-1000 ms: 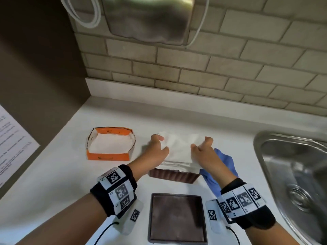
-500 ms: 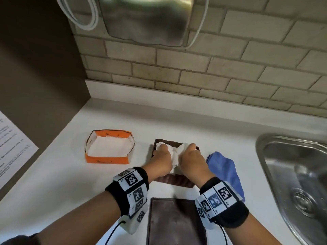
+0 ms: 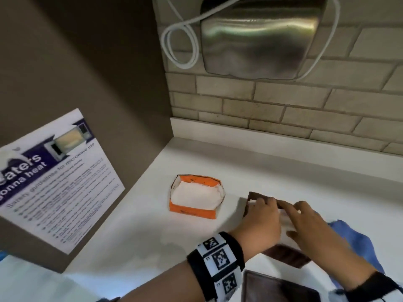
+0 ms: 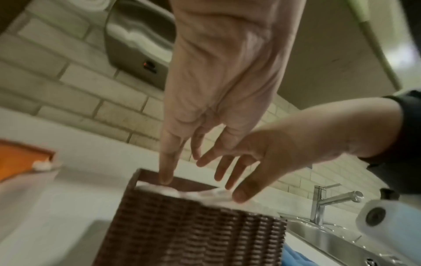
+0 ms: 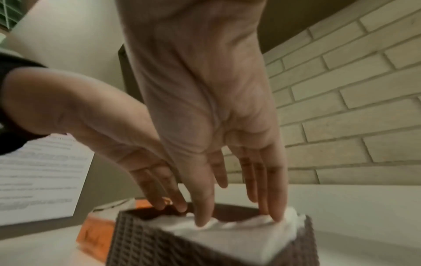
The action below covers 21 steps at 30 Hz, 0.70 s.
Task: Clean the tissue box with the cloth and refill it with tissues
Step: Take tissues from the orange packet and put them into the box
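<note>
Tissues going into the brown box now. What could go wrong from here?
1. The tissues sit bunched and proud at one corner of the brown woven box; the lid may not seat.
2. Both hands' straight fingers press near the rim; the box could tip or slide.

head view from above, wrist views close, low, sharing the tissue box [image 4: 191, 225]

right hand [image 5: 205, 111]: straight fingers press white tissues [image 5: 239, 235] into brown woven tissue box [image 5: 145, 241] | left hand [image 5: 109, 122]: fingertips at box's far-left rim | orange carton [image 5: 95, 235] just left of box | printed notice [image 5: 38, 172] beyond box, left
</note>
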Available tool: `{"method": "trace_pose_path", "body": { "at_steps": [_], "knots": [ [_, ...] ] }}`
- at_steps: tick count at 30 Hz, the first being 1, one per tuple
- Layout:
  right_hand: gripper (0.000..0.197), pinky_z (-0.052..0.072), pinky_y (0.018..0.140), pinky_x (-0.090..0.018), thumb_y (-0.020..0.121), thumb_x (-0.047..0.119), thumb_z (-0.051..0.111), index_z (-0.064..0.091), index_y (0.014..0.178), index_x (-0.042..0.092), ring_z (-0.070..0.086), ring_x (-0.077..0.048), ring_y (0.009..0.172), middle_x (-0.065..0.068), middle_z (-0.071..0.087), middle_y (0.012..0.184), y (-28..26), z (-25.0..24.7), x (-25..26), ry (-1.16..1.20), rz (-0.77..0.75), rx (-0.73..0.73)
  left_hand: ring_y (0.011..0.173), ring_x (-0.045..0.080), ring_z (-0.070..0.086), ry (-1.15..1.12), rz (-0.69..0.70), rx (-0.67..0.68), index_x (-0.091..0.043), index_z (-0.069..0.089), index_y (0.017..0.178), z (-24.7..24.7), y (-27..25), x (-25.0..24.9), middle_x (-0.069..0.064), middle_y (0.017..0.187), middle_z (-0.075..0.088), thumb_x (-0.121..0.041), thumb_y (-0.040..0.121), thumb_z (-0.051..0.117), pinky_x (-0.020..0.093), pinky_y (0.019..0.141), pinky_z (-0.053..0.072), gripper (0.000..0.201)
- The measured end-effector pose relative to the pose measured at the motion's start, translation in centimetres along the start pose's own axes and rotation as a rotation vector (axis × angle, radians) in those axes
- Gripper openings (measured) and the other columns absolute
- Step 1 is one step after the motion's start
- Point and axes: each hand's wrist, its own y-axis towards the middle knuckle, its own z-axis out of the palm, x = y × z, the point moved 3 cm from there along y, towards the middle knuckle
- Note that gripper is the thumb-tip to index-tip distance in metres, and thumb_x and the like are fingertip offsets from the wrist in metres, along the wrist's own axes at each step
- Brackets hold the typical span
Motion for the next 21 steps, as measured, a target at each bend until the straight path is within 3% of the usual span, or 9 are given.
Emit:
{"method": "trace_pose_path", "body": {
  "at_steps": [3, 5, 7, 9, 11, 14, 17, 21],
  "knots": [
    [0.086, 0.037, 0.102, -0.026, 0.090, 0.018, 0.059, 0.000, 0.152, 0.027, 0.037, -0.025, 0.133, -0.007, 0.029, 0.145, 0.7, 1.9, 0.0, -0.044, 0.004, 0.134, 0.116, 0.037, 0.055, -0.116, -0.071, 0.168, 0.002, 0.041, 0.131, 1.1, 0.2, 0.8, 0.025, 0.123, 0.057, -0.015, 0.099, 0.039, 0.048, 0.107, 0.037, 0.036],
    [0.085, 0.038, 0.101, -0.025, 0.092, 0.015, 0.054, -0.006, 0.151, 0.026, 0.036, -0.024, 0.134, -0.007, 0.029, 0.146, 1.2, 2.5, 0.2, -0.086, 0.006, 0.171, 0.117, 0.035, 0.055, -0.146, -0.065, 0.172, 0.002, 0.042, 0.131, 1.3, 0.0, 1.2, 0.024, 0.119, 0.060, -0.019, 0.100, 0.038, 0.047, 0.109, 0.034, 0.037],
    [0.081, 0.038, 0.100, -0.025, 0.094, 0.019, 0.051, -0.007, 0.151, 0.026, 0.039, -0.024, 0.133, -0.008, 0.028, 0.147, 1.2, 2.2, 0.0, -0.069, -0.001, 0.195, 0.121, 0.031, 0.054, -0.273, -0.034, 0.131, -0.002, 0.042, 0.134, 1.0, -0.4, 1.5, 0.022, 0.121, 0.060, -0.020, 0.101, 0.038, 0.039, 0.106, 0.037, 0.038],
    [0.075, 0.039, 0.100, -0.026, 0.095, 0.029, 0.049, -0.001, 0.151, 0.024, 0.042, -0.024, 0.131, -0.008, 0.029, 0.147, 1.1, 1.0, 0.2, -0.044, -0.008, 0.233, 0.121, 0.027, 0.053, -0.440, -0.037, 0.080, -0.010, 0.042, 0.138, 0.1, -0.9, 2.4, 0.015, 0.128, 0.059, -0.021, 0.100, 0.040, 0.026, 0.090, 0.043, 0.039],
    [0.064, 0.041, 0.097, -0.026, 0.097, 0.036, 0.045, 0.013, 0.150, 0.023, 0.047, -0.023, 0.126, -0.006, 0.036, 0.143, 1.1, -0.9, 0.9, -0.039, -0.016, 0.172, 0.108, 0.025, 0.062, -0.574, -0.075, -0.011, -0.017, 0.050, 0.132, -1.4, -1.4, 4.7, 0.008, 0.125, 0.064, -0.022, 0.098, 0.044, 0.028, 0.085, 0.047, 0.035],
    [0.052, 0.043, 0.096, -0.027, 0.099, 0.034, 0.041, 0.026, 0.147, 0.024, 0.050, -0.022, 0.123, -0.003, 0.044, 0.138, 1.3, -3.7, 4.1, 0.039, -0.092, -0.018, 0.085, 0.023, 0.060, -0.832, -0.205, -0.147, -0.010, 0.058, 0.119, -4.0, -2.1, 10.2, 0.015, 0.112, 0.069, -0.008, 0.094, 0.046, 0.035, 0.071, 0.050, 0.028],
    [0.043, 0.044, 0.096, -0.032, 0.098, 0.028, 0.044, 0.042, 0.141, 0.024, 0.053, -0.024, 0.119, -0.002, 0.052, 0.132, 2.6, -4.0, 9.0, 0.189, -0.266, -0.098, 0.089, 0.026, 0.062, -0.642, -0.383, -0.254, -0.005, 0.061, 0.114, -6.1, -2.4, 16.3, 0.014, 0.110, 0.068, -0.008, 0.095, 0.042, 0.041, 0.081, 0.051, 0.027],
    [0.039, 0.036, 0.101, -0.039, 0.096, 0.028, 0.040, 0.047, 0.134, 0.027, 0.041, -0.028, 0.126, 0.000, 0.052, 0.135, 5.9, -0.7, 14.4, 0.058, -0.337, 0.022, 0.108, 0.032, 0.060, -0.186, -0.470, -0.119, 0.004, 0.059, 0.111, -4.8, -1.4, 20.8, 0.019, 0.115, 0.064, -0.017, 0.098, 0.039, 0.035, 0.086, 0.046, 0.031]
  ]
}}
